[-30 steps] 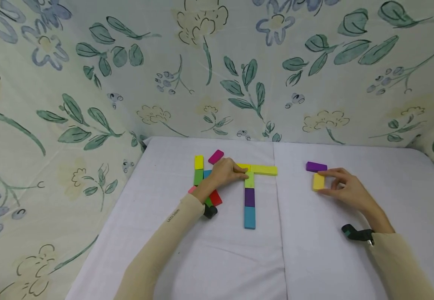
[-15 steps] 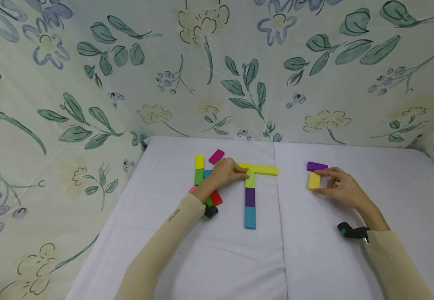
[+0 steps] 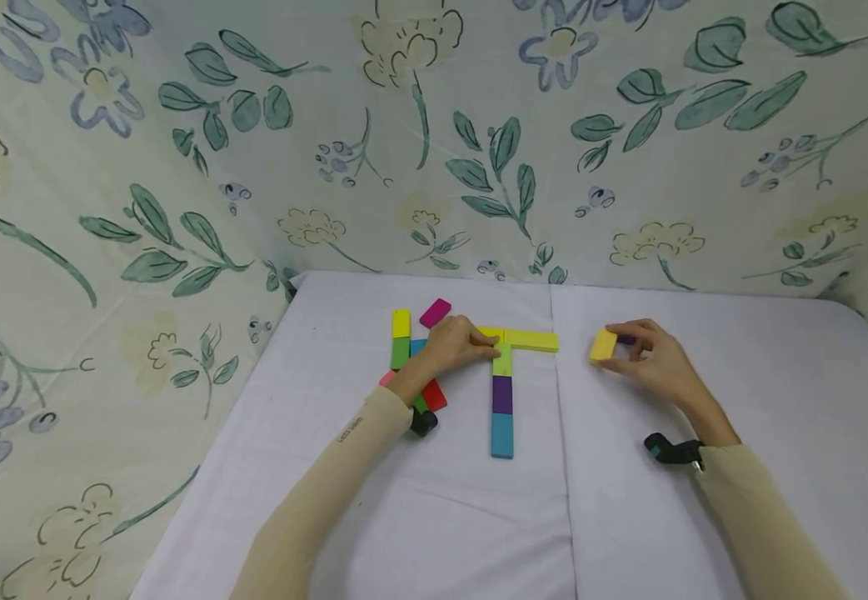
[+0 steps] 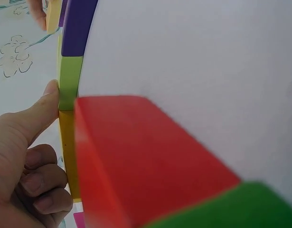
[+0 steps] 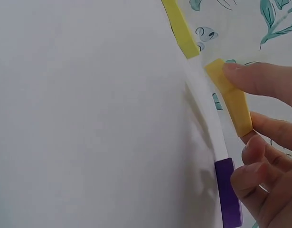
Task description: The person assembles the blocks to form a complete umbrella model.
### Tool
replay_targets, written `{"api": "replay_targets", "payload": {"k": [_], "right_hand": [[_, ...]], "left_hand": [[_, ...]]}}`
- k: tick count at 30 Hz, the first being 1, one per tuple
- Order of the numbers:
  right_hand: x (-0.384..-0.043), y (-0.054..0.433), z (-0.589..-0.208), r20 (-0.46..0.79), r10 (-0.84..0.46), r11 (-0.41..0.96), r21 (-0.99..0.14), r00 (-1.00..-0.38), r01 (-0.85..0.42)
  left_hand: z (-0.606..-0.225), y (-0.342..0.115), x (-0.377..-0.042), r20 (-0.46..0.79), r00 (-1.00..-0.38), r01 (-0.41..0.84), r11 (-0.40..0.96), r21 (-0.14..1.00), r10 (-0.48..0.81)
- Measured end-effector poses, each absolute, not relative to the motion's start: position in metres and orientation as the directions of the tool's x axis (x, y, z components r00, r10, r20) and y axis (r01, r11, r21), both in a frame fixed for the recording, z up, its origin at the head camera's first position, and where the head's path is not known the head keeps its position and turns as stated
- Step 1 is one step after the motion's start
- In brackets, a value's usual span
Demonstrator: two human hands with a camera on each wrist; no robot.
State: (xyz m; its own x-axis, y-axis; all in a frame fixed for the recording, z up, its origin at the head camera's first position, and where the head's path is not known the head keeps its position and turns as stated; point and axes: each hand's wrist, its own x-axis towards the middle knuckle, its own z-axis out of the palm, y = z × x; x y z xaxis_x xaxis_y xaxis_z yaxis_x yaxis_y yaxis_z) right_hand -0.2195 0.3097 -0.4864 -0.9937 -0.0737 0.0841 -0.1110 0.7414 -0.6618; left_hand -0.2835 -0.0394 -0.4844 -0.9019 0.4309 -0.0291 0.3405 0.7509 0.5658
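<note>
My right hand (image 3: 657, 360) pinches a yellow wooden block (image 3: 603, 345) between thumb and fingers, right of the T-shaped layout. In the right wrist view, that block hangs tilted above the white cloth, near the end of a flat yellow bar (image 5: 183, 35). At the layout's corner, my left hand (image 3: 451, 344) holds the lime green block (image 3: 504, 364), its thumb against the block's side in the left wrist view. Below it, a dark purple block (image 3: 502, 395) and a blue block (image 3: 502, 436) continue the column. The yellow top row (image 3: 531, 340) is partly covered by the left fingers.
Loose blocks lie around my left wrist: a magenta block (image 3: 435, 313), a yellow block (image 3: 401, 322), a green block (image 3: 400, 353) and a red block (image 3: 434, 394). A purple block (image 5: 228, 192) lies by my right fingers. A floral cloth (image 3: 404, 167) rises behind the table.
My right hand has moved left and slightly away from me with the yellow block, which is now more tilted. It now partly covers the loose purple block. My left hand stays in place.
</note>
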Motion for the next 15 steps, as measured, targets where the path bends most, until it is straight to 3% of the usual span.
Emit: {"api": "replay_targets", "payload": {"k": [15], "right_hand": [[-0.247,0.273,-0.49,0.05,-0.057,0.718,-0.691,-0.997,-0.076]], "left_hand": [[-0.485,-0.038,-0.283,-0.019,-0.9,0.35,0.748,0.564,0.435]]}}
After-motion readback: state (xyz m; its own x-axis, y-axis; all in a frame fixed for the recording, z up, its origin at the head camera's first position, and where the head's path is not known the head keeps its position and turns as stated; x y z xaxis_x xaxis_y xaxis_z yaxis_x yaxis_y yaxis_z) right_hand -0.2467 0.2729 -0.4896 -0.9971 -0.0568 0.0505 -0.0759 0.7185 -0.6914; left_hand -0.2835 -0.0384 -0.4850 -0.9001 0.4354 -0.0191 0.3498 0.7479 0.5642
